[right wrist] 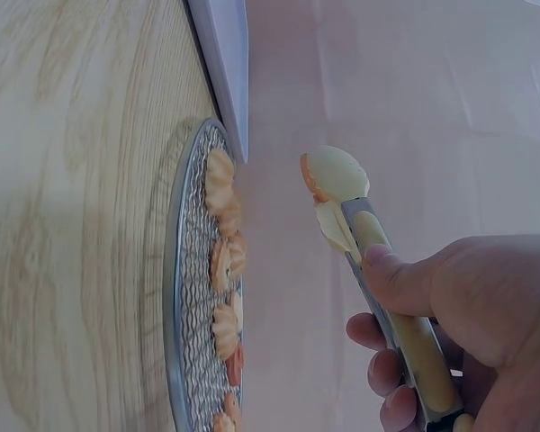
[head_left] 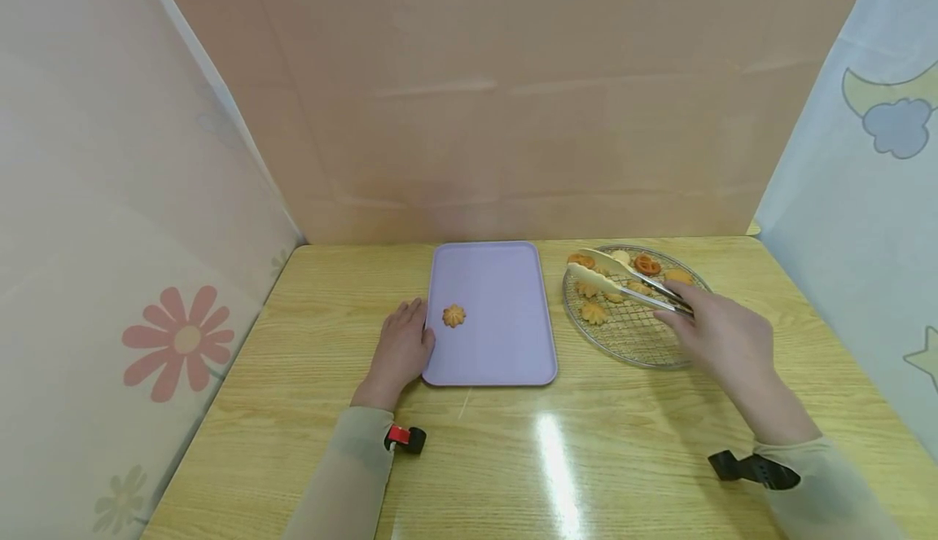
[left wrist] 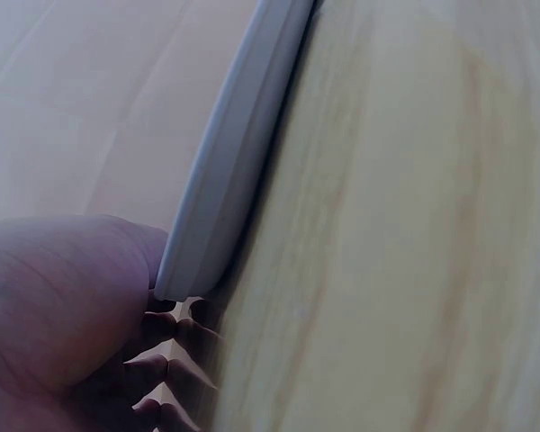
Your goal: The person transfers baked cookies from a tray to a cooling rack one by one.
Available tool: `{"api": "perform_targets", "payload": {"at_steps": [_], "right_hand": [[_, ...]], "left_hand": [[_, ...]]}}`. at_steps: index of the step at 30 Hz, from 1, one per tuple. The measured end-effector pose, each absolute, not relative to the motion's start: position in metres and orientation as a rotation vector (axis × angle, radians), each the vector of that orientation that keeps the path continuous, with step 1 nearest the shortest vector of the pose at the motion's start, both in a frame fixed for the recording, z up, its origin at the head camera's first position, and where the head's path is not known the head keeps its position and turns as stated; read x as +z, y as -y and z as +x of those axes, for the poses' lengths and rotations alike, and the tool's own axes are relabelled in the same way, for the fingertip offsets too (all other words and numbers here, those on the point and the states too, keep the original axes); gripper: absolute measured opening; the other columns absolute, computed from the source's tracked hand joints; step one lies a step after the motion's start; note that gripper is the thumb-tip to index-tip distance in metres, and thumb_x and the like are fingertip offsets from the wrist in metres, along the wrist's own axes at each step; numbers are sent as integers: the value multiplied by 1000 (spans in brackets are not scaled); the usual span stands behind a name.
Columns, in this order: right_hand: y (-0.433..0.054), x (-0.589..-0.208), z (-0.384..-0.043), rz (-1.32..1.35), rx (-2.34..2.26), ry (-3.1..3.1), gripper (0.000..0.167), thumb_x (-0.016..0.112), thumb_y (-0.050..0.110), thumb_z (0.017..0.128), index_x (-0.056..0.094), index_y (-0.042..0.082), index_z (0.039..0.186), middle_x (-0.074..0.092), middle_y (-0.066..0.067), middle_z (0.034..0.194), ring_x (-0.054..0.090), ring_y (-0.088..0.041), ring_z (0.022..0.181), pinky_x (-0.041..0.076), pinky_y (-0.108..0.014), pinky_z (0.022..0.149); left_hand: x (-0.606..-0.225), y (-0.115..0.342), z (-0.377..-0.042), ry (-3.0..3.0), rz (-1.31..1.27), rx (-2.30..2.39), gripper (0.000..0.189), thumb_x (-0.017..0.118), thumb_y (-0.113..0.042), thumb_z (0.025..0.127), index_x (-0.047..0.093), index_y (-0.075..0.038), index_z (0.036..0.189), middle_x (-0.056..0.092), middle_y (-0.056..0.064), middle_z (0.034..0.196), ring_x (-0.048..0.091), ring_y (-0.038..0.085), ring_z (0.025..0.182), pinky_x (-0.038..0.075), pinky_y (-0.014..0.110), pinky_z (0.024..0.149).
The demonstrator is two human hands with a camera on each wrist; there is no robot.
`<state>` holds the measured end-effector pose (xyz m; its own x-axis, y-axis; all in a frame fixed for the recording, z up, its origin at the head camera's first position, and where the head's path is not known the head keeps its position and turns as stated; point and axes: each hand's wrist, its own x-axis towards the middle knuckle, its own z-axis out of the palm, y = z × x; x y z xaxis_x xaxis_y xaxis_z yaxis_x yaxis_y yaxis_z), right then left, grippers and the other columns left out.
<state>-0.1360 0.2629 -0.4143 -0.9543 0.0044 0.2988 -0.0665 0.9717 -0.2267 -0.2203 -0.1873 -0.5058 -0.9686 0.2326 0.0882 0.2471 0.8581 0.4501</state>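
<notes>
My left hand (head_left: 401,343) holds the left edge of a lilac rectangular tray (head_left: 506,353), thumb over the rim and the other fingers outside it. In the left wrist view, the tray's side wall (left wrist: 229,153) runs up from the thumb. One round, flower-shaped cookie (head_left: 453,316) lies in the tray's left part. My right hand (head_left: 721,332) grips metal tongs (head_left: 648,300) with cream-coloured tips, above a round wire rack (head_left: 637,349). Between the tips is an orange-brown cookie (right wrist: 308,175), mostly hidden by them in the right wrist view.
Several cookies lie on the rack, among them a flower-shaped cookie (head_left: 593,313) and a reddish pretzel-shaped one (head_left: 648,264). Both tray and rack rest on a wooden table (head_left: 484,458). A brown backdrop (head_left: 513,116) rises behind, with printed curtains (head_left: 88,198) at the sides.
</notes>
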Motion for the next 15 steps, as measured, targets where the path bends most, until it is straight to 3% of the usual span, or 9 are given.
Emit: {"api": "perform_targets", "payload": {"at_steps": [7,15], "right_hand": [[-276,-412,-130,-1,340,2856,55,79,42,103,67,12,148,79,-23,99,63,-24,60,35,-40,42],[-293,-413,-124,-61,328,2861,55,77,43,104,67,10,147,77,-30,113,72,-43,75,36,-43,44]], "left_hand": [[-508,188,-220,2992,-388,-724,56,57,-12,110,47,10,161,45,29,168,34,49,160,24,62,133],[-507,188,-220,2991,-390,-733,56,57,-12,110,47,10,161,45,29,168,34,49,160,24,62,133]]}}
